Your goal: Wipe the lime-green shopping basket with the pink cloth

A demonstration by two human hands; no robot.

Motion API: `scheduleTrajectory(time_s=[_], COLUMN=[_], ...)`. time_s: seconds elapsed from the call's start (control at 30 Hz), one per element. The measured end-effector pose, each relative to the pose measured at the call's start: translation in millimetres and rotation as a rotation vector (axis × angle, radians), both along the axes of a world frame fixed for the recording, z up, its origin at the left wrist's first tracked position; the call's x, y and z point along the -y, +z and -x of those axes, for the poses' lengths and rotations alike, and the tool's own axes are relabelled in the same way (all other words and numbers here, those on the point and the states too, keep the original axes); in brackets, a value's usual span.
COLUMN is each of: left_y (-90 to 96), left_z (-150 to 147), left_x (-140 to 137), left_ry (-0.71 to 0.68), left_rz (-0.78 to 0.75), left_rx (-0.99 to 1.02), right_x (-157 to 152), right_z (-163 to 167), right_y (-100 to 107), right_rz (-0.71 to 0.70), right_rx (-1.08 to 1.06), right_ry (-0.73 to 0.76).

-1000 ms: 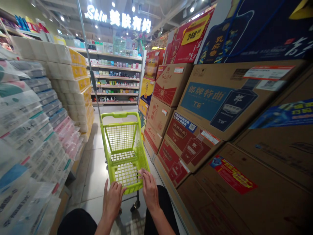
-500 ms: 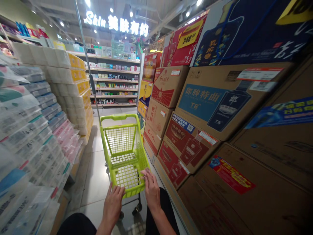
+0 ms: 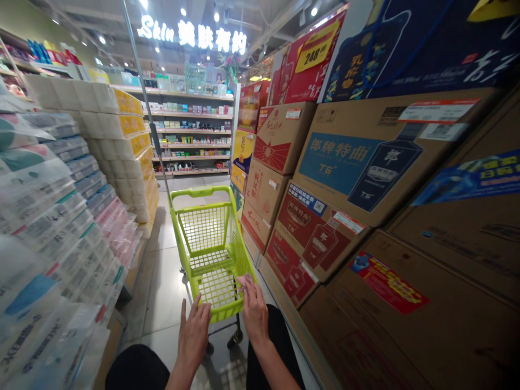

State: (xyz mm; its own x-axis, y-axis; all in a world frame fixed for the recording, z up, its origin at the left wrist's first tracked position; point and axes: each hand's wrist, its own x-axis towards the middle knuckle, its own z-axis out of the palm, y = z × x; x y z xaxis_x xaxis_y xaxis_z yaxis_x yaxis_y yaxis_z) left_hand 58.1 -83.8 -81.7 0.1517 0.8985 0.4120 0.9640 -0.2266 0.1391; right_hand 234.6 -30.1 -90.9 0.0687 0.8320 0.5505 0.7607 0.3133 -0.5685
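A lime-green shopping cart (image 3: 231, 314) with an open-grid basket stands before me, tilted slightly in view, a tall metal pole rising from its far left corner. My left hand (image 3: 195, 330) is at the basket's near left corner, fingers extended and apart; whether the fingertips touch the rim I cannot tell. At the near right corner, my right hand (image 3: 254, 311) has its fingers closed on a small crumpled pink piece (image 3: 245, 280), paper or cloth, just over the basket's edge. The basket holds nothing that I can see.
Stacked liquor cartons (image 3: 337, 162) line the right side closely. On the left are plastic-wrapped tissue packs (image 3: 60, 211) and toilet-roll packs (image 3: 97, 124). Shelves of small goods (image 3: 195, 124) stand at the aisle's far end. Tiled floor (image 3: 158, 292) runs between them. My knees show below.
My left hand has loosened from the basket's near rim, its fingers lifting and spreading. The cart sits slightly further right in view. My right hand still grips the pink piece.
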Motion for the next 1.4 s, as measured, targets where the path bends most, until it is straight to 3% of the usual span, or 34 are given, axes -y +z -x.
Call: scheduleTrajectory(time_s=[0.13, 0.23, 0.3, 0.37, 0.47, 0.6, 0.7, 0.83, 0.93, 1.07, 1.17, 1.33, 1.4], left_y=[-16.4, -20.5, -16.6, -10.1, -3.6, -6.4, -9.8, -13.1, -18.6, -20.3, -11.3, -1.0, -1.7], left_z=[-26, -17, 2, 20, 20, -12, -13, 20, 28, 11, 2, -14, -21], left_x=[-5, -1, 4, 8, 8, 3, 5, 13, 16, 13, 9, -2, -6], left_ry=[-0.012, -0.020, -0.019, -0.049, -0.014, 0.009, -0.025, -0.032, -0.023, 0.077, 0.041, 0.046, 0.057], left_rz=[-0.013, -0.026, -0.030, -0.033, -0.015, 0.017, 0.011, -0.008, 0.010, 0.070, 0.095, 0.028, 0.011], left_rx=[-0.078, -0.087, -0.089, -0.112, -0.098, -0.073, -0.088, -0.115, -0.114, -0.048, -0.070, -0.110, -0.118], right_x=[21, 27, 21, 13, 15, 38, 43, 36, 38, 42, 31, 29, 38], right_z=[35, 34, 15, -3, 1, 42, 40, 6, 5, 14, 1, 12, 30], right_y=[1, 3, 2, -3, -8, -2, 4, 0, -6, -9, -8, -4, -1], right_rz=[0.033, 0.068, 0.059, 0.029, -0.011, -0.003, 0.013, 0.001, -0.012, -0.021, -0.020, -0.014, -0.021], right_rx=[0.024, -0.005, -0.060, -0.127, -0.178, -0.102, -0.050, -0.074, -0.096, -0.114, -0.148, -0.210, -0.203], right_ry=[0.134, 0.255, 0.194, 0.042, -0.082, 0.100, 0.210, 0.094, 0.060, 0.158, 0.253, 0.113, 0.163])
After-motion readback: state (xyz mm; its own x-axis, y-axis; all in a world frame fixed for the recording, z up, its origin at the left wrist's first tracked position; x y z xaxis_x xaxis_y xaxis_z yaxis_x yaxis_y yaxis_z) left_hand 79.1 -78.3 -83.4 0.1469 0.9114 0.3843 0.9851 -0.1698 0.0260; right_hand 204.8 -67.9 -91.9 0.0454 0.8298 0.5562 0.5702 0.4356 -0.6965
